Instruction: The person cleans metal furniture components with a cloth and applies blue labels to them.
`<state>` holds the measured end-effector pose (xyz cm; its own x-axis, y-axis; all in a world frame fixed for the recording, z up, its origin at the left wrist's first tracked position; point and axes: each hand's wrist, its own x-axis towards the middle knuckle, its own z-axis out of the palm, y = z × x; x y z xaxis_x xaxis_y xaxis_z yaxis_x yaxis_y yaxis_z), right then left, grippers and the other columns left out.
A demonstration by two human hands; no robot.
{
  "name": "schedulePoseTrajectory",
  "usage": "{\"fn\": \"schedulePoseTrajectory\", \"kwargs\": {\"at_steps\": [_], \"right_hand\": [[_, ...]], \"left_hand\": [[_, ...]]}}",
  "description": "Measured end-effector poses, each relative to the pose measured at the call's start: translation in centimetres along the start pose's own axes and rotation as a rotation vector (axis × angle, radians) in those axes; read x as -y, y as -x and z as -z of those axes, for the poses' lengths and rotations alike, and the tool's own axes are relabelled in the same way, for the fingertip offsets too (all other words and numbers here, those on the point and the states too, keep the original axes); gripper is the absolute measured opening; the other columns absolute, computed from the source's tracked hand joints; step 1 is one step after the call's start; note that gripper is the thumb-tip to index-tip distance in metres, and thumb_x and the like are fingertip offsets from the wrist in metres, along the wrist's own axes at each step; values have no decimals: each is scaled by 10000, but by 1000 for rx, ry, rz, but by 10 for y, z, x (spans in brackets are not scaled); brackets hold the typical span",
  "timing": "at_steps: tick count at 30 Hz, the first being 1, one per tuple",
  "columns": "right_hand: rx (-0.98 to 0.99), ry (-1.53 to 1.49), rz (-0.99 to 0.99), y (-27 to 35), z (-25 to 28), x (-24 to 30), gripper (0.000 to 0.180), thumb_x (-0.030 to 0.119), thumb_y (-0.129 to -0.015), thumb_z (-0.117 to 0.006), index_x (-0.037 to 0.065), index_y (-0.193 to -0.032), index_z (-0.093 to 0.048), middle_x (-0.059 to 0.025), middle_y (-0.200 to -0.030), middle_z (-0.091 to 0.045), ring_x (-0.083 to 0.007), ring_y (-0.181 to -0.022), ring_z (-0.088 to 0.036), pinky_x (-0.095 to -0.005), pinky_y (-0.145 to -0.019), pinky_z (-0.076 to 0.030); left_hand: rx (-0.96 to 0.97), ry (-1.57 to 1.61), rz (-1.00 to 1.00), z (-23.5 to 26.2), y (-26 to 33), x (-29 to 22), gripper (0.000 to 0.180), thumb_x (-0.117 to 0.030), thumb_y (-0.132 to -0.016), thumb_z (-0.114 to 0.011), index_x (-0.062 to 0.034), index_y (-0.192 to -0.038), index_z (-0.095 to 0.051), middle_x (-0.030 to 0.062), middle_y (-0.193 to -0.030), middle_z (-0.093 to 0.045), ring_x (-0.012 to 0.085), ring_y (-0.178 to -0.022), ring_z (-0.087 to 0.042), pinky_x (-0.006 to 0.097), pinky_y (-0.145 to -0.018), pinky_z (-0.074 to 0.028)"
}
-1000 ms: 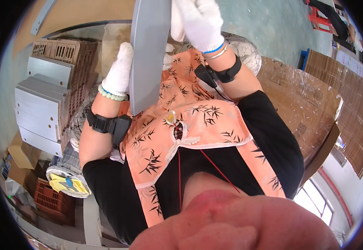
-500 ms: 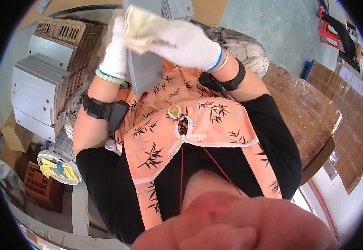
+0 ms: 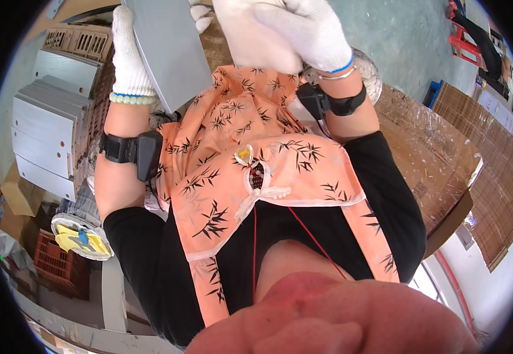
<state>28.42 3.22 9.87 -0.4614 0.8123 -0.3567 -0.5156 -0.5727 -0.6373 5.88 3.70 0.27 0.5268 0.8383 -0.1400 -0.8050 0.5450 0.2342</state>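
Observation:
My left hand, in a white knit glove, grips a flat grey panel along its left edge. Its fingertips show at the panel's far right side. The panel's broad face is turned up, and its near end reaches down to the peach apron on my lap. To the right, my right hand, gloved too, closes on a cream cloth that hangs spread out. A gap separates cloth and panel at their near ends. The upper ends of panel and cloth run out of view.
Stacked grey panels with drilled holes stand at the left beside a tan plastic crate. Lower left are a round tub with yellow cloth and a red-brown crate. Cardboard lies right. Far right, a person is near a red stool.
The panel has shifted left with my left hand and turned to show its broad face. My right hand has moved right, off the panel, and the bunched cloth now hangs spread out.

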Motion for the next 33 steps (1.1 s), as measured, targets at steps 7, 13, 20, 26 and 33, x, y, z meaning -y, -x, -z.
{"fn": "schedulePoseTrajectory", "kwargs": {"at_steps": [7, 13, 20, 26, 33], "right_hand": [[140, 1570, 743, -16, 28, -71, 313, 212, -940, -670, 175, -1249, -705, -130, -1049, -712, -318, -930, -703, -406, -813, -584], [649, 1378, 677, -12, 14, -77, 326, 187, -899, -658, 211, -1218, -720, -81, -990, -713, -317, -929, -681, -409, -792, -563], [502, 1867, 229, -14, 37, -87, 220, 171, -826, -603, 104, -1008, -708, -107, -908, -707, -328, -836, -697, -444, -699, -567], [259, 1883, 118, -26, 19, -73, 194, 200, -870, -584, 107, -1002, -691, -124, -846, -702, -374, -810, -694, -505, -627, -549], [155, 1861, 264, -25, 26, -75, 218, 228, -881, -580, 116, -1024, -702, -143, -881, -717, -372, -820, -706, -505, -632, -560]], "left_hand": [[-443, -430, -95, 11, 6, 2, 851, -659, -932, -539, 10, -1452, -451, 185, -1434, -545, 322, -1256, -577, 456, -1070, -482], [-27, -149, -106, -21, 10, -14, 558, -378, -942, -646, -18, -1349, -514, 119, -1189, -642, 256, -1076, -640, 365, -932, -541], [-27, 131, -134, 18, 3, -38, 767, -447, -886, -586, 17, -1467, -394, 287, -1456, -407, 460, -1346, -392, 554, -1194, -294], [175, 17, -108, -29, 14, -15, 639, -483, -883, -569, -29, -1328, -498, 116, -1046, -431, 235, -919, -434, 364, -828, -437], [32, -138, 22, 14, 8, -32, 590, -506, -901, -710, -76, -1272, -550, -40, -754, -335, 100, -657, -331, 262, -580, -316]]}}
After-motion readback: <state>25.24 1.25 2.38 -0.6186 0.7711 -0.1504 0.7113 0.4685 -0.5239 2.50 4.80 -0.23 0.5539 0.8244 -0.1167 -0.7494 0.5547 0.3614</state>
